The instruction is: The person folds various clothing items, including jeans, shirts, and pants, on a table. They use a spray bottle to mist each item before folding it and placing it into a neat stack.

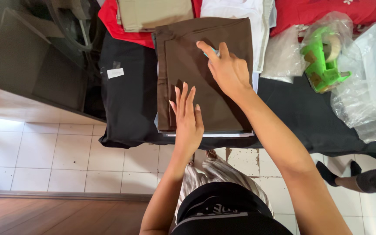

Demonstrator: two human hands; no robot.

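— Head view first: what carries the things, and what's the room like?

— A worktop (310,117) draped in black cloth, over a floor (35,152) of pale square tiles. At the bottom left the tiles give way to a strip of brown wood. A dark cabinet (35,61) stands at the left.

— And the piece under the hands?

— A brown folded garment (205,48), smooth, flat, matte, with straight creased edges. It lies on a thin white sheet whose rim shows at its near edge, close to the worktop's near edge.

— Which way does it run?

— Its long axis goes from the person towards the far side; the short edges face near and far. A seam or fold line follows the left edge along that same axis.

— The hands?

— The left hand (187,119) lies flat on the near part of the garment, fingers straight and slightly spread. The right hand (227,72) rests further up, forefinger stretched out, pinching a small pale blue thing (209,53) against the cloth; what it is I cannot tell.

— Around it?

— Beyond it, a beige folded piece (153,13) over red cloth (122,30), and a white one (240,8). To the right, a green tape dispenser (325,61) in clear plastic, beside a clear bag (370,82).
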